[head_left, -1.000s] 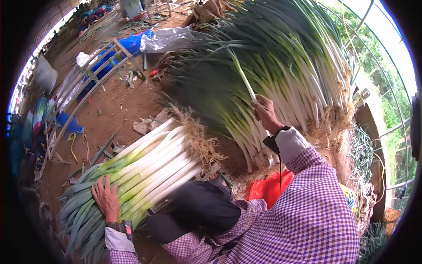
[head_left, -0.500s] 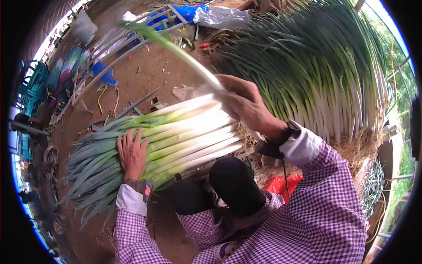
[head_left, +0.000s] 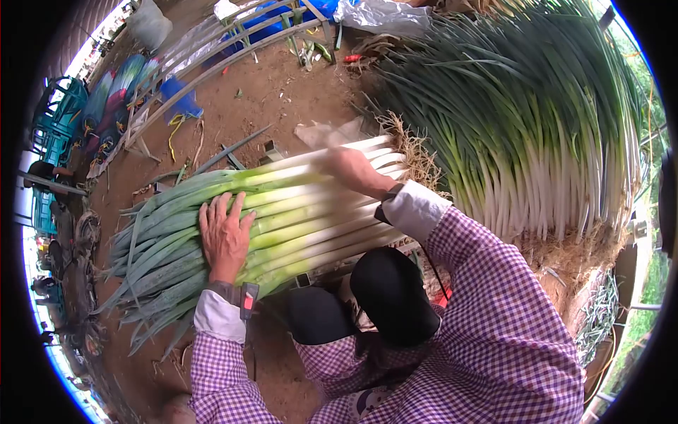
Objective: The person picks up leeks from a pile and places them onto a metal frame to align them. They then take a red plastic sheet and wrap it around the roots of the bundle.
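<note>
A layer of long green onions [head_left: 304, 215] lies side by side in front of me, dark leaves to the left and white stems to the right. Brown roots [head_left: 417, 152] fringe their right ends. My left hand [head_left: 224, 230] lies on the green part of the layer with its fingers spread, pressing on the leaves. Over the white stems near the far edge is my right hand [head_left: 349, 169], smeared by motion; its fingers are hidden, so I cannot make out whether it grips a stem.
A big pile of green onions [head_left: 530, 127] with roots stands to the right. A metal frame [head_left: 212, 71] lies at the back left, near blue plastic [head_left: 180, 97]. Teal crates [head_left: 63, 113] stand at the far left. A crumpled silver sheet [head_left: 385, 18] is at the back.
The single green onion that my right hand held raised is now down at the layer's far side. My right hand moved down and left. My left hand still rests on the leaves.
</note>
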Tool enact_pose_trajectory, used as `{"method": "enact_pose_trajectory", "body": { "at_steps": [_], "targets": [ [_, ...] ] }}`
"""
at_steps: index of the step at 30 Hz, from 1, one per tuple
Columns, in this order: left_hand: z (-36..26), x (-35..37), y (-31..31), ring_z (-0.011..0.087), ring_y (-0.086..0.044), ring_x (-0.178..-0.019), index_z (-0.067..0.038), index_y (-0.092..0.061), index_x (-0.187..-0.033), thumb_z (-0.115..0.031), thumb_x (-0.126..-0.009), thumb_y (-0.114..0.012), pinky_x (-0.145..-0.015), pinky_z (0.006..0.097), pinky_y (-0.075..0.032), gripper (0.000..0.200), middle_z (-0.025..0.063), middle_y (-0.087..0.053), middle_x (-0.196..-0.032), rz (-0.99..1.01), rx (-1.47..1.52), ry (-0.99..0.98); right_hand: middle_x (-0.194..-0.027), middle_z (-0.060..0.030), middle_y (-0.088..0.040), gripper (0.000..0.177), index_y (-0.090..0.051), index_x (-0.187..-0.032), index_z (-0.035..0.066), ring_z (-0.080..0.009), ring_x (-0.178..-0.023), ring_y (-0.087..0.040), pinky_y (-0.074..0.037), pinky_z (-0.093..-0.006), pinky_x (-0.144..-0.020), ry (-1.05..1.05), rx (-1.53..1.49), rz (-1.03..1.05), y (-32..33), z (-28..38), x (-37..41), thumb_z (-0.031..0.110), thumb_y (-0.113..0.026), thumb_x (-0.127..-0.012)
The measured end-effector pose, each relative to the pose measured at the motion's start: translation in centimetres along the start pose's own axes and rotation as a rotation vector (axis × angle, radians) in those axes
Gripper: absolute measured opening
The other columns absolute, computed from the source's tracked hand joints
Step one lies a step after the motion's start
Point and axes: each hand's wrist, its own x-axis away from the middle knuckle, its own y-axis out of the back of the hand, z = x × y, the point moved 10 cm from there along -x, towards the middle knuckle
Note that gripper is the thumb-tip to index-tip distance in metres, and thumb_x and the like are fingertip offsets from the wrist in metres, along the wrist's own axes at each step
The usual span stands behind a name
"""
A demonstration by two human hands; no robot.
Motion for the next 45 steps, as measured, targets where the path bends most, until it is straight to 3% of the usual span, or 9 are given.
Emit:
{"method": "enact_pose_trajectory", "body": {
  "at_steps": [5,12,19,26,29,32,35,38,45],
  "targets": [
    [-0.1,-0.1,0.5,0.0329,-0.050,-0.130,-0.013,-0.064,-0.134,-0.033,-0.091,-0.071,-0.116,0.0516,-0.032,0.048,0.0134,-0.055,-0.138,-0.001,0.021,0.013,-0.098,-0.0142,-0.076,0.026,-0.080,-0.106,0.014,-0.0344,-0.091,-0.072,-0.056,-0.0432,-0.082,-0.213,-0.016,0.096,-0.9,-2.7,-0.4,0.022,-0.079,-0.082],
    [-0.4,-0.1,1.0,0.0392,-0.035,-0.146,-0.014,-0.064,-0.137,-0.033,-0.092,-0.072,-0.117,0.0537,-0.029,0.049,0.0165,-0.041,-0.156,-0.015,-0.034,0.030,-0.097,-0.0111,-0.075,0.026,-0.081,-0.101,0.012,-0.0333,-0.093,-0.071,-0.055,-0.0433,-0.082,-0.132,-0.043,0.036,-0.1,-1.7,0.2,0.021,-0.080,-0.077],
    [0.6,-0.6,-1.0,0.0341,-0.039,-0.145,-0.011,-0.064,-0.136,-0.040,-0.094,-0.066,-0.116,0.0514,-0.030,0.051,0.0176,-0.047,-0.155,0.099,-0.018,0.014,-0.095,-0.0107,-0.074,0.025,-0.081,-0.097,0.011,-0.0323,-0.092,-0.071,-0.055,-0.0429,-0.082,-0.144,-0.171,0.003,0.1,-2.6,0.3,0.024,-0.082,-0.075],
    [0.7,-1.2,-1.6,0.0355,-0.047,-0.138,-0.010,-0.065,-0.130,-0.042,-0.093,-0.067,-0.112,0.0500,-0.034,0.049,0.0185,-0.054,-0.149,0.132,0.010,-0.001,-0.082,-0.0111,-0.073,0.020,-0.082,-0.085,0.018,-0.0338,-0.086,-0.071,-0.056,-0.0449,-0.079,-0.246,0.228,-0.098,0.0,-3.1,0.3,0.028,-0.087,-0.069],
    [1.3,-1.2,-2.7,0.0356,-0.048,-0.137,-0.009,-0.064,-0.129,-0.040,-0.093,-0.068,-0.111,0.0504,-0.035,0.047,0.0175,-0.055,-0.149,0.139,-0.015,0.001,-0.077,-0.0132,-0.072,0.015,-0.079,-0.078,0.015,-0.0340,-0.074,-0.071,-0.055,-0.0461,-0.066,-0.345,0.165,-0.056,-0.9,-4.7,0.2,0.027,-0.084,-0.070],
    [1.4,-0.9,-3.0,0.0347,-0.048,-0.138,-0.009,-0.061,-0.131,-0.039,-0.096,-0.066,-0.112,0.0507,-0.034,0.047,0.0160,-0.054,-0.150,0.110,-0.039,-0.024,-0.080,-0.0132,-0.073,0.020,-0.079,-0.081,0.016,-0.0359,-0.081,-0.071,-0.056,-0.0476,-0.072,-0.369,0.101,-0.075,-1.5,-5.4,0.3,0.026,-0.088,-0.066],
    [1.4,-1.0,-3.0,0.0334,-0.047,-0.139,-0.008,-0.059,-0.133,-0.038,-0.098,-0.063,-0.113,0.0507,-0.033,0.046,0.0154,-0.053,-0.151,0.161,-0.049,-0.004,-0.084,-0.0137,-0.071,0.018,-0.077,-0.086,0.011,-0.0338,-0.089,-0.068,-0.054,-0.0454,-0.079,-0.303,-0.247,-0.210,0.7,-5.4,2.0,0.021,-0.083,-0.072],
    [1.8,-0.9,-3.6,0.0328,-0.045,-0.141,-0.008,-0.058,-0.134,-0.037,-0.099,-0.061,-0.113,0.0506,-0.032,0.045,0.0153,-0.052,-0.152,0.176,-0.067,0.007,-0.079,-0.0094,-0.067,0.011,-0.071,-0.072,0.011,-0.0318,-0.084,-0.064,-0.051,-0.0425,-0.077,-0.192,0.102,-0.314,3.3,-4.6,3.1,0.018,-0.079,-0.068],
    [1.8,-0.8,-3.6,0.0303,-0.042,-0.145,-0.007,-0.056,-0.137,-0.038,-0.101,-0.058,-0.115,0.0490,-0.031,0.048,0.0133,-0.050,-0.155,0.223,-0.118,0.039,-0.083,-0.0121,-0.070,0.014,-0.069,-0.071,0.009,-0.0337,-0.087,-0.067,-0.053,-0.0465,-0.074,-0.429,0.093,-0.266,2.5,-6.8,3.0,0.018,-0.079,-0.067]
  ]
}}
